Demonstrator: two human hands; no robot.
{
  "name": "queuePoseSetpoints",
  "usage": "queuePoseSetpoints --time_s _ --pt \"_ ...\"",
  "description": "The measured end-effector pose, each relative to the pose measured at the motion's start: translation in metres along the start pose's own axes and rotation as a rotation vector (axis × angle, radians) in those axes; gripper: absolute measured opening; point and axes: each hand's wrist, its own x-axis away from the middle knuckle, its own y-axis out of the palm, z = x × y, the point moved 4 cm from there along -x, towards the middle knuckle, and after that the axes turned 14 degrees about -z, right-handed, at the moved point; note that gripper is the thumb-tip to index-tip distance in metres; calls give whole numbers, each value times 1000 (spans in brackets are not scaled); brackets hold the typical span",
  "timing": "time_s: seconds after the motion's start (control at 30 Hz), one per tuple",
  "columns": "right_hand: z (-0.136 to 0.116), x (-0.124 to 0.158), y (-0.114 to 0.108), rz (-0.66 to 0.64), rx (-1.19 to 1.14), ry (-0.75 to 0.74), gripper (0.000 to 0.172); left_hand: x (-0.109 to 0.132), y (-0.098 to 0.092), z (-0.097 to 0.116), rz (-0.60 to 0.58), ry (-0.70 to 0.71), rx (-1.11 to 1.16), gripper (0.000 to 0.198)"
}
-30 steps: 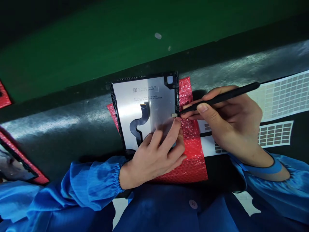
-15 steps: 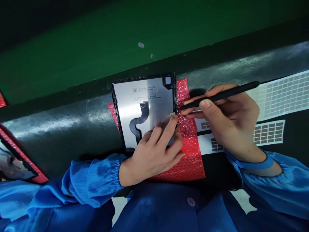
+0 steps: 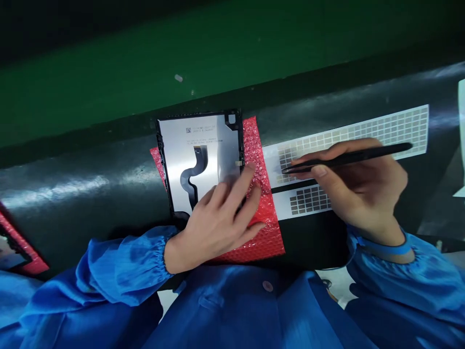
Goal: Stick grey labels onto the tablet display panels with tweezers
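Head view: a display panel (image 3: 203, 140) with a silver back and black frame lies on a sheet of red bubble wrap (image 3: 267, 232), directly in front of the person. The left hand (image 3: 214, 228) rests open across the panel's lower right part, fingers spread, with its index fingertip (image 3: 250, 166) just beside a small pale tab (image 3: 239, 164) at the panel's right edge. The right hand (image 3: 359, 194) sits well to the right of the panel, pinching one pair of black tweezers (image 3: 348, 157) between thumb and fingers. The tweezer tips reach the left end of the upper of two white label sheets, (image 3: 381, 128) and (image 3: 308, 201), each printed with a grid of many small dark labels; whether the tips touch a label cannot be told. One black flex cable (image 3: 191, 179) curves down the panel's back. Everything lies on a dark, glossy bench mat (image 3: 83, 213), with a green surface (image 3: 181, 58) beyond it. Two blue sleeves, (image 3: 123, 266) and (image 3: 381, 281), gathered at the wrists, enter from below.
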Motion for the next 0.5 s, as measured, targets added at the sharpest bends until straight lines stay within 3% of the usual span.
queuePoseSetpoints --time_s 0.1,0.2,0.5 --pt "12 8 -2 -57 31 18 28 -8 -1 20 -74 92 -31 62" --pt "20 11 -2 -74 26 25 27 -17 6 33 -164 81 -45 71" --pt "22 9 -1 -98 22 4 26 -16 17 38 -188 71 -111 73"
